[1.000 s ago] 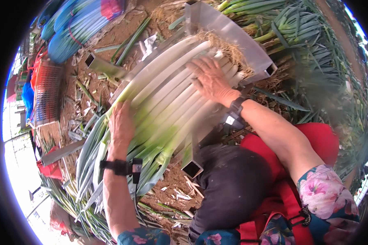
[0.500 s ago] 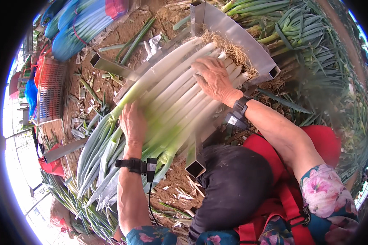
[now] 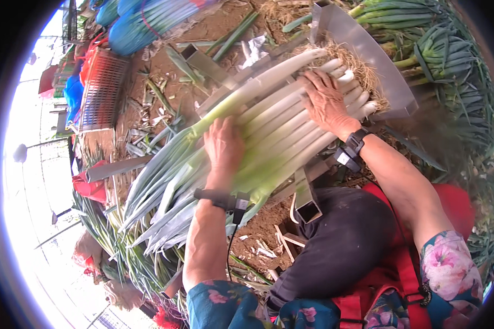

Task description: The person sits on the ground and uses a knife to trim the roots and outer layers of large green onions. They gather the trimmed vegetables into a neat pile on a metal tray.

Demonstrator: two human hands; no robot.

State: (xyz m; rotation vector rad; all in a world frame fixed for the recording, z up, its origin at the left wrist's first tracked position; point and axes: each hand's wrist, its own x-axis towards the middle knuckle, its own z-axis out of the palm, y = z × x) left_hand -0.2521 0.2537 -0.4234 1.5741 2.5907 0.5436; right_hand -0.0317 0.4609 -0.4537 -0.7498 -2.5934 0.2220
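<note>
A layer of long green onions [image 3: 282, 123] lies side by side across a metal rack, white root ends at the upper right and leaves trailing to the lower left. My left hand [image 3: 223, 145] rests on them where white turns to green, palm down and fingers stretched out. Near the roots [image 3: 362, 68], my right hand [image 3: 325, 101] lies over the white shafts with its fingers apart. Neither hand is wrapped round a stalk. The root ends sit close to a curved sheet-metal end plate [image 3: 387, 74]. Both wrists carry black straps with small devices.
Square metal tubes [image 3: 307, 200] of the rack jut out near my knee and at the left. More green onions [image 3: 444, 60] are heaped at the right. Blue-wrapped bundles [image 3: 153, 24] and a red plastic crate [image 3: 101, 90] stand at the upper left. Trimmings litter the soil.
The whole view has shifted, so the rack, onions and hands appear farther right and slightly higher. Both hands stay on the onions in nearly the same places.
</note>
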